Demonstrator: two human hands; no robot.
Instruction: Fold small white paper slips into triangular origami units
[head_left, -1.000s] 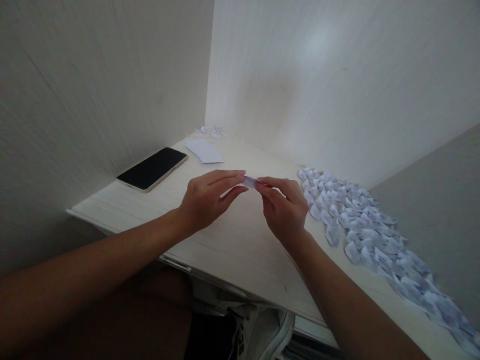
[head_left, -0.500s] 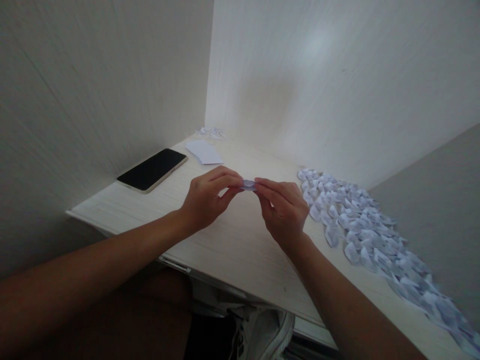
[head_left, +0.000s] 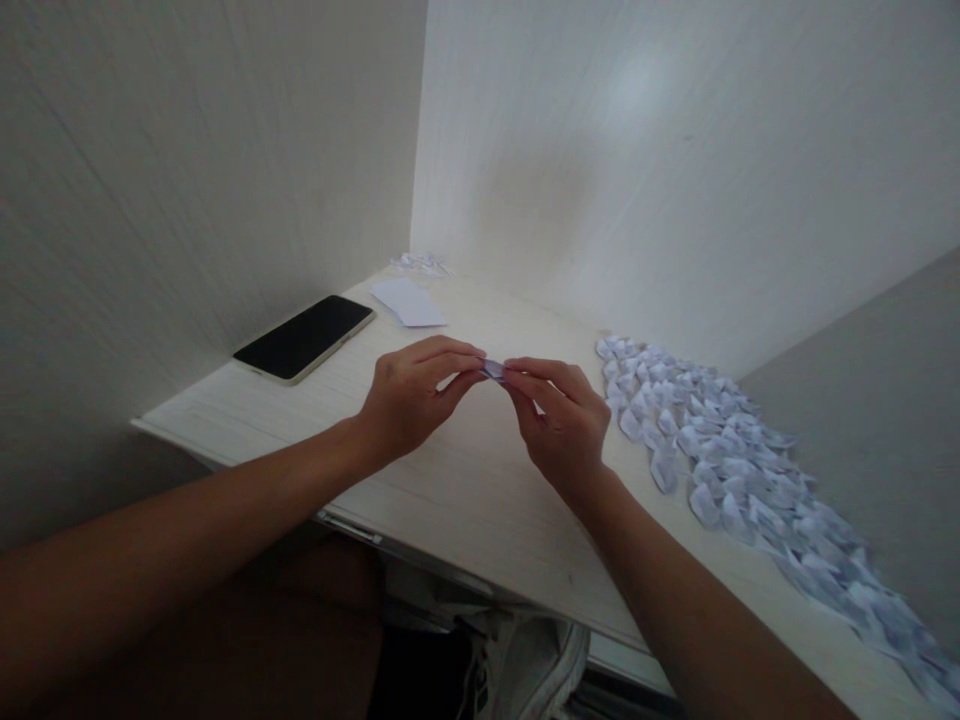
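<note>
A small folded piece of white paper is held above the middle of the table, pinched at both ends. My left hand grips its left end between thumb and fingers. At the opposite end, my right hand has its thumb and fingertips closed on the paper. The fingers cover most of it, so its full shape is hidden. Many small folded paper pieces lie crowded together on the table to the right of my right hand.
A phone with a dark screen lies on the white table at the left. Beyond it are flat white paper sheets and thin paper scraps in the corner. Pale panels enclose the table's back and sides.
My hands have come slightly closer together, the right one shifting a little left. Less of the folded paper shows between the fingertips, and it looks more tilted.
</note>
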